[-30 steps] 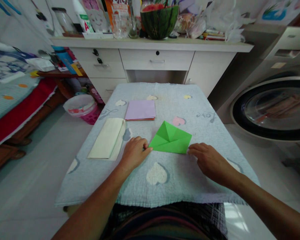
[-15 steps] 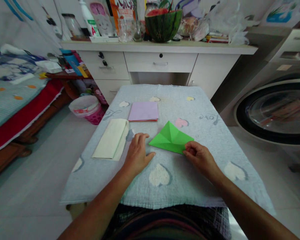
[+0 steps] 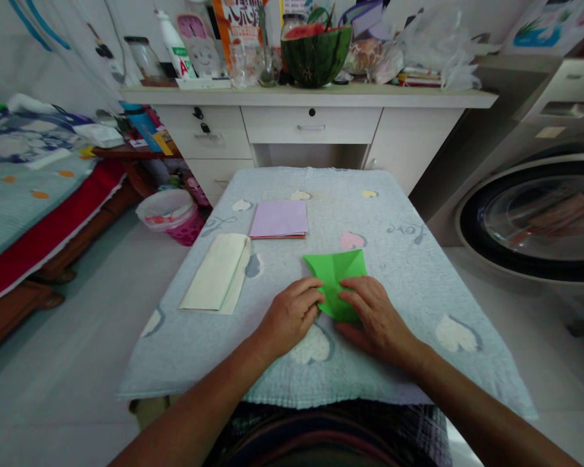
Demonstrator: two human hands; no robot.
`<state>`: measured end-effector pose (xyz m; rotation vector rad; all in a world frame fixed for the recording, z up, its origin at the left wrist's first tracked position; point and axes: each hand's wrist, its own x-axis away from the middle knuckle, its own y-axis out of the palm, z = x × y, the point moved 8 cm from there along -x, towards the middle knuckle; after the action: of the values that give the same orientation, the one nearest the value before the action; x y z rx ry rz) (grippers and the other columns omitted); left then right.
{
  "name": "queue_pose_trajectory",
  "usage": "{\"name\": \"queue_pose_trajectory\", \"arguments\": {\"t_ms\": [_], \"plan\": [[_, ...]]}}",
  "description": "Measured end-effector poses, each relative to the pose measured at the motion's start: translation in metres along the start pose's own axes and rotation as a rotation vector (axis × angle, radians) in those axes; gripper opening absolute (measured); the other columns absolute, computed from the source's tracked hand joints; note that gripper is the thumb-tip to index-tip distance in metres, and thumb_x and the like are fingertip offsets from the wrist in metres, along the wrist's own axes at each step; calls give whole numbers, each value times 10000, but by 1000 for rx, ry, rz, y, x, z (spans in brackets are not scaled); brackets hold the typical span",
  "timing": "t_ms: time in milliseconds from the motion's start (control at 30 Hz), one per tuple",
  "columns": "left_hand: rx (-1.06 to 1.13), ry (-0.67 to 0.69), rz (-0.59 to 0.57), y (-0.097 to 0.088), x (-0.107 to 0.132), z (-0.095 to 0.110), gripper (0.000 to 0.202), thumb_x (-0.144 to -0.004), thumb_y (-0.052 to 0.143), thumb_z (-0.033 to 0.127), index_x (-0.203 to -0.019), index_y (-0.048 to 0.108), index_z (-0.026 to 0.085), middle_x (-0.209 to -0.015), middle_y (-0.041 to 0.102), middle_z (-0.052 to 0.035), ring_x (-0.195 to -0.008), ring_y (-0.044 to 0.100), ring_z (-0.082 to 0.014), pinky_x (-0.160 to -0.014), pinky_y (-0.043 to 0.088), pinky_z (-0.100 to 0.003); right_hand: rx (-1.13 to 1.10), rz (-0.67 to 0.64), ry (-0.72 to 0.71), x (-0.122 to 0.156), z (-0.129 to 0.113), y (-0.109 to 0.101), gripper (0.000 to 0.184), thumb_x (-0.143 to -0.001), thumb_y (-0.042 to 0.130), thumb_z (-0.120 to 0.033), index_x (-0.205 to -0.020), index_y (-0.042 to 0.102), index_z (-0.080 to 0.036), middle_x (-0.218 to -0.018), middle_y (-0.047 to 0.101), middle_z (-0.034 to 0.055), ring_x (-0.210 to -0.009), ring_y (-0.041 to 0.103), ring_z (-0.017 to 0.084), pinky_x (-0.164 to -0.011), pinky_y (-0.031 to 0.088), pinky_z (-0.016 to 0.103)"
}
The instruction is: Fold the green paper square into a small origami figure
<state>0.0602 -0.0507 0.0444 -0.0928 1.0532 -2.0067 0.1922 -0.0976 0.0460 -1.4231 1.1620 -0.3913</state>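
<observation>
A folded green paper (image 3: pixel 337 272) lies near the middle of the table, on a pale blue cloth with heart prints (image 3: pixel 409 259). My left hand (image 3: pixel 291 314) pinches the paper's left edge with curled fingers. My right hand (image 3: pixel 374 314) rests on the paper's near right part, fingers pressing it down. The near tip of the green paper is hidden between the two hands.
A stack of lilac paper (image 3: pixel 279 218) lies further back on the cloth. A cream folded sheet (image 3: pixel 217 272) lies to the left. Behind stands a white desk (image 3: pixel 311 123) with half a watermelon (image 3: pixel 315 52). A pink bin (image 3: pixel 169 214) sits left, a washing machine (image 3: pixel 535 214) right.
The green paper has been turned and pulled closer to me. Both hands have come together onto it; the left hand moved right from the bare cloth.
</observation>
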Motion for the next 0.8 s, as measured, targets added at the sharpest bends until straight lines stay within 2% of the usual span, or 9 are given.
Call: {"name": "queue_pose_trajectory", "arguments": {"t_ms": [100,167,233,367,500,633,700,800], "plan": [[41,11,-6,-7,2,-3,245,-820,472,17,-919,581,213,-1238,578,-61,-1156,568,-162,-973,474,-306,47,-66,-17,3,6,-1,600,-841,612,-326,-1374,402,-148,-1427,453,186,-1349,364,319,-1083,293,599],[37,-2,-26,-10,3,-9,239,-808,485,12,-909,576,209,-1263,563,-68,-1183,553,-172,-988,467,-322,75,-115,-31,3,6,2,613,-839,611,-307,-1391,408,-134,-1465,429,181,-1385,330,315,-1109,273,592],[1,-21,-65,-10,5,-17,201,-814,511,41,-899,581,210,-1280,550,-72,-1194,545,-185,-990,469,-340,83,-148,-41,2,4,7,550,-844,594,-261,-1363,465,-128,-1454,457,167,-1380,353,301,-1114,292,568],[-122,-19,-118,-9,11,-31,184,-829,518,60,-883,605,213,-1201,588,-68,-1150,557,-197,-984,476,-370,50,-156,-47,1,1,16,400,-878,528,-189,-1271,571,-133,-1348,576,142,-1282,486,260,-1051,404,497],[-260,61,-81,-12,16,-27,134,-868,531,103,-885,626,197,-1159,616,-81,-1129,542,-219,-986,469,-391,13,-172,-35,-5,-1,18,332,-897,534,-221,-1211,609,-144,-1253,631,138,-1164,555,264,-955,460,469],[-408,125,-70,-7,17,-19,171,-894,509,108,-957,645,189,-1178,639,-65,-978,552,-213,-872,502,-368,-2,-219,-1,-20,-5,17,354,-863,619,-315,-1168,616,-136,-1123,650,146,-1006,577,264,-863,467,437],[-442,146,-68,-4,18,-18,182,-917,490,132,-966,652,199,-1175,652,-49,-899,553,-197,-816,507,-351,6,-236,10,-28,-8,19,405,-850,640,-365,-1178,606,-130,-1087,638,143,-986,559,266,-850,455,428],[-423,158,-42,-2,19,-19,186,-941,475,170,-960,658,197,-1136,671,-51,-877,572,-183,-810,507,-340,27,-249,16,-35,-9,26,471,-835,648,-437,-1182,603,-122,-1082,615,144,-980,531,277,-852,439,435]]}}
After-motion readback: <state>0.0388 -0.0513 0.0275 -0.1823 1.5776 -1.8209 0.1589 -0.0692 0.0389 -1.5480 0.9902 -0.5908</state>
